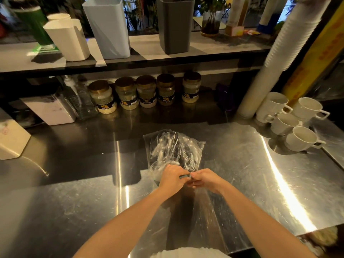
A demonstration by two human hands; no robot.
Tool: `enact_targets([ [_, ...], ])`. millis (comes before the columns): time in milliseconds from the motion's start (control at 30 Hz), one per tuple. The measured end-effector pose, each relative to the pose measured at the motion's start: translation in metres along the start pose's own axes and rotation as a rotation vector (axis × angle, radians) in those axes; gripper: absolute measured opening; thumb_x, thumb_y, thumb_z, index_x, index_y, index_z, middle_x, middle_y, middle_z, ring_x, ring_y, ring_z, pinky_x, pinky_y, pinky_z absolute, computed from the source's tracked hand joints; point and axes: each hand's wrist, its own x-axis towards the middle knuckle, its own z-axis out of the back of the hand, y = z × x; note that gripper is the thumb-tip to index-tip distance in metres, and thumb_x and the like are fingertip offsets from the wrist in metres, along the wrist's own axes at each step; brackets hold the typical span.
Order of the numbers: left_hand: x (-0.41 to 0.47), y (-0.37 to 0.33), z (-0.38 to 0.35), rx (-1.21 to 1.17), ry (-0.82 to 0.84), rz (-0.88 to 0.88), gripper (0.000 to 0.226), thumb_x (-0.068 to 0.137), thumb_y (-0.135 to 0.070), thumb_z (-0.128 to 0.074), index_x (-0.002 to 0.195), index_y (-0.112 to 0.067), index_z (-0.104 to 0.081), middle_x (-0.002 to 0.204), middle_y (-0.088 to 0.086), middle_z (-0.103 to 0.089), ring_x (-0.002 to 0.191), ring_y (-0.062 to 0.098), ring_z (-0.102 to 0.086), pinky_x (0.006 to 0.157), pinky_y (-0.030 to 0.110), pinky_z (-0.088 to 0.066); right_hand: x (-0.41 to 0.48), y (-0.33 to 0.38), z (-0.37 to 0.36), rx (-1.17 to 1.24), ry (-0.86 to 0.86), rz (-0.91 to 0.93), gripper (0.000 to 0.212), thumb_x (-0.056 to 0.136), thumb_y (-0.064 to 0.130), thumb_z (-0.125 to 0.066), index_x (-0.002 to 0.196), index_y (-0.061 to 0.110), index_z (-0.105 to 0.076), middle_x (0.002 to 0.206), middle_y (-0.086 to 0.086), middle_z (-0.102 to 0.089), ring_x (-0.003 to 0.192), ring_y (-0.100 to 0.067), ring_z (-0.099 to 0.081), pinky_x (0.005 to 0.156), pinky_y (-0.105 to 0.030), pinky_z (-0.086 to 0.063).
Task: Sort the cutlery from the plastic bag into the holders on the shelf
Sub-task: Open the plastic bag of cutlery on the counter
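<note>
Head view: my left hand [172,176] and right hand [204,178] pinch the bag [173,148] at its near end, mid-frame. Lower left, the counter [74,192] stretches wide.

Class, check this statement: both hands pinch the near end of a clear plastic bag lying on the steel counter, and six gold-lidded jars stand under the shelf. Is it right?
Not quite: the head view shows five gold-lidded jars under the shelf, not six. The rest stands: the left hand and right hand pinch the near end of the clear plastic bag on the steel counter.
</note>
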Motion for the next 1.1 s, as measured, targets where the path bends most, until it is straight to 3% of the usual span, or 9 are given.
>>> enact_targets([
  [200,0.000,0.001,0.001,-0.128,0.013,0.013,0.020,0.075,-0.028,-0.068,0.080,-0.011,-0.077,0.067,0.007,-0.069,0.065,0.024,-0.060,0.069,0.031,-0.041,0.001,-0.003,0.003,0.072,0.043,-0.037,0.020,0.096,0.009,-0.048,0.100,0.004,-0.067,0.091,-0.008,-0.072,0.081,-0.014,-0.070,0.069,-0.022,-0.054],
  [400,0.003,0.001,0.008,-0.141,0.056,0.078,0.025,0.085,-0.028,-0.068,0.102,-0.011,-0.074,0.091,0.006,-0.071,0.087,0.020,-0.060,0.082,0.032,-0.043,0.002,-0.007,0.004,0.158,0.057,-0.002,0.024,0.099,0.016,-0.045,0.101,0.006,-0.067,0.094,-0.008,-0.071,0.085,-0.014,-0.069,0.074,-0.023,-0.054],
  [500,0.001,0.005,0.011,-0.110,0.008,0.068,0.022,0.088,-0.028,-0.064,0.103,-0.012,-0.069,0.094,0.000,-0.067,0.088,0.014,-0.056,0.084,0.031,-0.041,0.003,-0.010,0.004,0.134,0.018,-0.001,0.027,0.100,0.020,-0.043,0.101,0.003,-0.064,0.087,-0.008,-0.070,0.076,-0.013,-0.067,0.070,-0.023,-0.052],
  [633,0.001,0.010,0.026,-0.083,-0.140,0.113,0.018,0.093,-0.026,-0.057,0.100,-0.011,-0.064,0.088,-0.002,-0.063,0.080,0.011,-0.050,0.075,0.020,-0.030,0.004,-0.008,0.005,0.001,-0.072,-0.037,0.030,0.099,0.029,-0.045,0.090,0.004,-0.059,0.072,-0.006,-0.064,0.058,-0.011,-0.055,0.058,-0.021,-0.045],
  [800,0.006,0.017,0.047,0.054,-0.170,0.225,0.028,0.092,-0.040,-0.055,0.104,-0.019,-0.068,0.083,-0.003,-0.068,0.081,0.017,-0.058,0.078,0.023,-0.041,0.002,0.004,0.002,-0.363,-0.233,0.046,0.039,0.098,0.036,-0.045,0.072,0.008,-0.052,0.060,-0.003,-0.048,0.047,-0.009,-0.040,0.046,-0.017,-0.036],
  [867,0.012,0.013,0.059,0.064,-0.137,0.283,0.030,0.092,-0.045,-0.053,0.104,-0.022,-0.068,0.085,-0.003,-0.069,0.083,0.017,-0.060,0.070,0.023,-0.039,0.001,0.008,0.001,-0.455,-0.307,0.140,0.038,0.098,0.037,-0.045,0.075,0.008,-0.053,0.062,-0.002,-0.044,0.051,-0.009,-0.039,0.050,-0.019,-0.034],
  [933,0.019,0.008,0.071,0.121,-0.124,0.283,0.030,0.091,-0.047,-0.053,0.099,-0.025,-0.071,0.083,-0.004,-0.069,0.087,0.016,-0.058,0.073,0.026,-0.035,0.000,0.014,-0.002,-0.459,-0.413,0.266,0.031,0.096,0.036,-0.048,0.079,0.012,-0.056,0.067,0.002,-0.048,0.060,-0.008,-0.043,0.056,-0.020,-0.034],
  [1000,0.026,0.008,0.081,0.146,-0.156,0.227,0.025,0.089,-0.044,-0.057,0.084,-0.025,-0.072,0.067,-0.008,-0.058,0.080,0.015,-0.047,0.075,0.027,-0.030,-0.002,0.021,-0.005,-0.395,-0.467,0.371,0.019,0.095,0.032,-0.052,0.089,0.015,-0.059,0.076,0.005,-0.053,0.070,-0.009,-0.048,0.062,-0.019,-0.038],
  [1100,0.036,0.014,0.097,-0.082,-0.057,0.270,0.030,0.089,-0.037,-0.059,0.063,-0.023,-0.055,0.050,-0.010,-0.043,0.061,0.013,-0.043,0.066,0.030,-0.037,-0.001,0.034,-0.009,-0.497,-0.412,0.458,0.014,0.093,0.031,-0.056,0.100,0.022,-0.063,0.091,0.014,-0.055,0.090,-0.009,-0.052,0.084,-0.027,-0.043],
])
